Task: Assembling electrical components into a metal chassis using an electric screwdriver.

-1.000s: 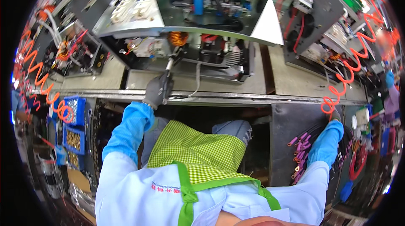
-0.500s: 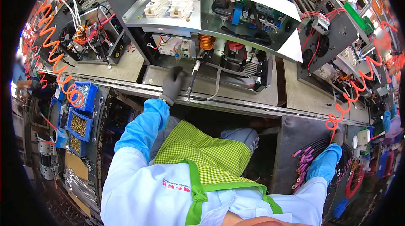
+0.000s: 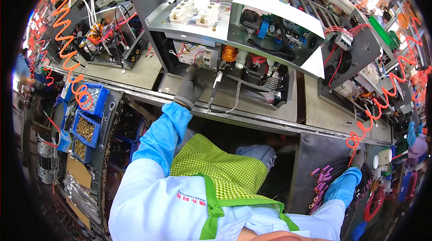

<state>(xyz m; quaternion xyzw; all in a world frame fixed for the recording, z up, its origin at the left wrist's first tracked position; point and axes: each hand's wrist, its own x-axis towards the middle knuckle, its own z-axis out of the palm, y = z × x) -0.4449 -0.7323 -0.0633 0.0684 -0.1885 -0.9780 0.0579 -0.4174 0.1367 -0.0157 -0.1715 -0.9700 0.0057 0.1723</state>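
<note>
My left hand (image 3: 191,89), in a dark grey glove, reaches into the lower front of an open metal chassis (image 3: 155,45). Its fingers are stretched toward a white block-shaped component (image 3: 209,57); whether they touch it I cannot make out. Right of that hand are a copper-coloured wound coil (image 3: 229,53) and a thick cable with a black-and-white sleeve (image 3: 217,81), which hangs over the bench edge. Far right, my gloved right hand (image 3: 357,158) is beside a bundle of black cables (image 3: 338,165) with pink-purple ends and a coiled orange hose (image 3: 353,141). Its fingers are hard to see.
Blue bins (image 3: 86,129) of brass and silver fasteners stand at the left, by a wrench (image 3: 109,112). Other open chassis (image 3: 110,45) stand on both sides along the bench (image 3: 288,114). Another coiled orange hose (image 3: 67,47) hangs at the left.
My left hand has moved forward, its fingers now up by the white component. The right hand has shifted slightly down. The whole view has shifted a little.
</note>
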